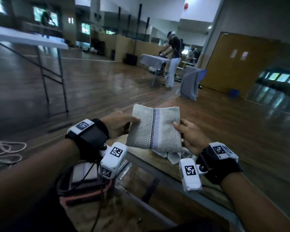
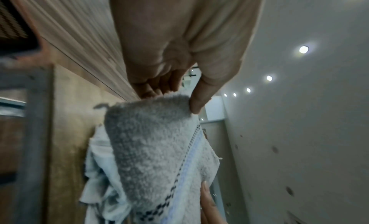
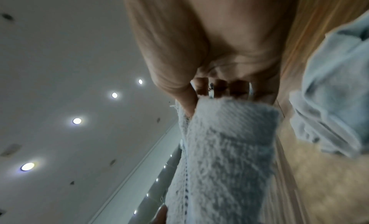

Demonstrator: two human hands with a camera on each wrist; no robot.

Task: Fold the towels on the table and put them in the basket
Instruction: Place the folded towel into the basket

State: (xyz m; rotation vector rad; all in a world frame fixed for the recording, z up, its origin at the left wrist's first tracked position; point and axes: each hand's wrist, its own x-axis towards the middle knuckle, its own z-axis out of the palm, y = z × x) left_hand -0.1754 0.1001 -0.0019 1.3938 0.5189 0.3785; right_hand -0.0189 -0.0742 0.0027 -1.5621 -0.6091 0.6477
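A folded grey towel [image 1: 154,129] with a checked and lilac stripe is held up in the air above the wooden table [image 1: 157,166]. My left hand [image 1: 120,124] pinches its left edge, thumb on top and fingers behind. My right hand [image 1: 189,133] pinches the right edge the same way. The left wrist view shows the towel [image 2: 159,156] with my thumb [image 2: 199,99] pressed on its edge. In the right wrist view the towel [image 3: 225,156] runs away from my thumb [image 3: 187,101]. A crumpled pale towel [image 1: 172,154] lies on the table beneath. No basket is in view.
A red-rimmed holder [image 1: 89,186] with flat items and black cables sits below my left wrist. A white folding table [image 1: 28,39] stands at the left. Rope [image 1: 5,154] lies on the floor. A person [image 1: 173,59] works at a covered table far off.
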